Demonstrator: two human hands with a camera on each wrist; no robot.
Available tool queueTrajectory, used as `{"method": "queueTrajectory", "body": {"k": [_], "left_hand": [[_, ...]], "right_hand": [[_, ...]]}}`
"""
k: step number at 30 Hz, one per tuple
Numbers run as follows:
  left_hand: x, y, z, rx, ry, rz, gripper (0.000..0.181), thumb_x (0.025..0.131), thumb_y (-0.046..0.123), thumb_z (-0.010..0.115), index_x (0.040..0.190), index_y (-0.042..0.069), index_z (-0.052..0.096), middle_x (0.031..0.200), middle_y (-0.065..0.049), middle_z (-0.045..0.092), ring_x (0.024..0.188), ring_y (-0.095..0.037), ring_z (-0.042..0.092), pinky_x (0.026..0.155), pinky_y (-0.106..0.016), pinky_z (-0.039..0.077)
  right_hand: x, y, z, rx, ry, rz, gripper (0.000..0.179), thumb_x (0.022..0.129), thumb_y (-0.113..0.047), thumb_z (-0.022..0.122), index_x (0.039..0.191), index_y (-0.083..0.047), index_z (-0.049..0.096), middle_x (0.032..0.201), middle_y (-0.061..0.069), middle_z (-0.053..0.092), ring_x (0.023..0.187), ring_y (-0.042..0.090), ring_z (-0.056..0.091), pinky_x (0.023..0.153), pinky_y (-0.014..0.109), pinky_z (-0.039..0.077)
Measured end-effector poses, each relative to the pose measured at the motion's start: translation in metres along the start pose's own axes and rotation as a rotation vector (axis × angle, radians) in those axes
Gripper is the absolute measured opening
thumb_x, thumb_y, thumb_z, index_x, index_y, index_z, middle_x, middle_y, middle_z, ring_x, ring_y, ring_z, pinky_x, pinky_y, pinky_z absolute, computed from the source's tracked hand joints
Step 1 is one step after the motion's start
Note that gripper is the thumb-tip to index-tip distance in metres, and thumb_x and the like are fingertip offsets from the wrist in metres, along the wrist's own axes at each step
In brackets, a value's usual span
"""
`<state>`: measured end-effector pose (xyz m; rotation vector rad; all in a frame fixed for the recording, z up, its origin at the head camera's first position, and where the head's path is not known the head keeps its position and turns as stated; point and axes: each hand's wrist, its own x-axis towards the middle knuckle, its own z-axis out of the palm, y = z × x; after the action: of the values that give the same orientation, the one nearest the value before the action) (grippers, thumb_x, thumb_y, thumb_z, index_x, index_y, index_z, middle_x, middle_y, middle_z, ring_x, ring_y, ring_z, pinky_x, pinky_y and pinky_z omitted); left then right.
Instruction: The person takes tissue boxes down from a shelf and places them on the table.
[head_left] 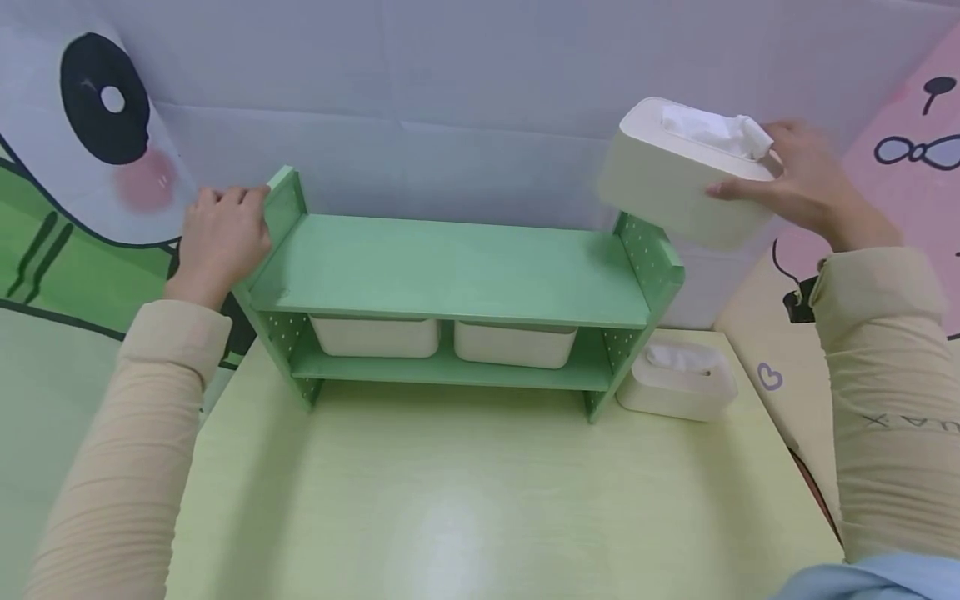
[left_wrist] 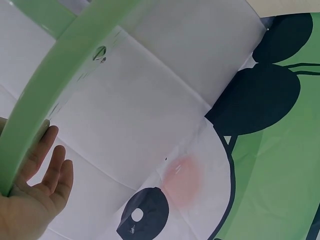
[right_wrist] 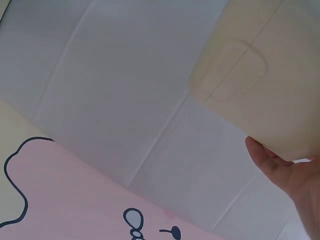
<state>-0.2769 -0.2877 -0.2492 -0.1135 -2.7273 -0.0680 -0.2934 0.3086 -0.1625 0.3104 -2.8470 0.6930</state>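
Note:
In the head view a green two-tier shelf (head_left: pixel 450 267) stands on the table. My left hand (head_left: pixel 228 237) grips the top of its left side panel; the left wrist view shows the fingers (left_wrist: pixel 51 172) on one face of the green panel (left_wrist: pixel 45 80). My right hand (head_left: pixel 817 179) holds a cream tissue box (head_left: pixel 682 183), tilted, in the air above the shelf's right end. A white tissue (head_left: pixel 720 133) sticks out of its top. From the right wrist view, the underside of the tissue box (right_wrist: pixel 260 75) shows, with the thumb (right_wrist: pixel 265 157) at its edge.
Two white bins (head_left: pixel 375 337) sit side by side on the lower tier. A second tissue box (head_left: pixel 678 379) rests on the table (head_left: pixel 450 483), right of the shelf. Behind hangs a pale cloth backdrop (head_left: pixel 487 108) with cartoon figures. A dark object with a cord (head_left: pixel 798 304) lies at the right.

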Motion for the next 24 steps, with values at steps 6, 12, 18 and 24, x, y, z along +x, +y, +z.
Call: {"method": "queueTrajectory", "body": {"k": [6,12,18,24], "left_hand": [[-0.001,0.0,0.0,-0.003,0.014,0.01,0.047,0.091,0.007,0.024,0.135,-0.005,0.038,0.124,-0.032,0.046,0.104,-0.053,0.037,0.085,-0.061,0.033],[-0.001,0.0,0.002,-0.009,0.025,0.017,0.047,0.091,0.006,0.025,0.134,-0.005,0.039,0.124,-0.032,0.047,0.103,-0.053,0.038,0.085,-0.06,0.033],[0.0,0.0,0.003,-0.014,0.022,0.015,0.047,0.091,0.007,0.025,0.135,-0.005,0.038,0.125,-0.032,0.046,0.105,-0.053,0.037,0.087,-0.061,0.032],[0.001,0.002,0.002,-0.022,0.024,0.01,0.047,0.091,0.007,0.025,0.135,-0.005,0.038,0.127,-0.032,0.046,0.107,-0.054,0.037,0.087,-0.061,0.032]], "right_hand": [[-0.014,0.023,-0.005,0.013,0.026,0.04,0.084,0.078,-0.037,0.066,0.144,-0.004,0.025,0.147,0.026,0.018,0.129,0.047,0.015,0.101,0.067,0.012],[-0.026,0.045,-0.007,0.024,0.064,0.07,0.083,0.078,-0.036,0.066,0.144,-0.005,0.025,0.147,0.027,0.018,0.129,0.047,0.013,0.101,0.068,0.011],[-0.04,0.067,-0.008,0.043,0.104,0.09,0.081,0.078,-0.033,0.067,0.145,-0.012,0.026,0.144,0.027,0.023,0.126,0.041,0.013,0.102,0.065,0.012],[-0.054,0.085,-0.002,0.028,0.142,0.072,0.076,0.076,-0.03,0.069,0.14,-0.007,0.035,0.13,0.028,0.033,0.121,0.039,0.017,0.103,0.058,0.007]]}}
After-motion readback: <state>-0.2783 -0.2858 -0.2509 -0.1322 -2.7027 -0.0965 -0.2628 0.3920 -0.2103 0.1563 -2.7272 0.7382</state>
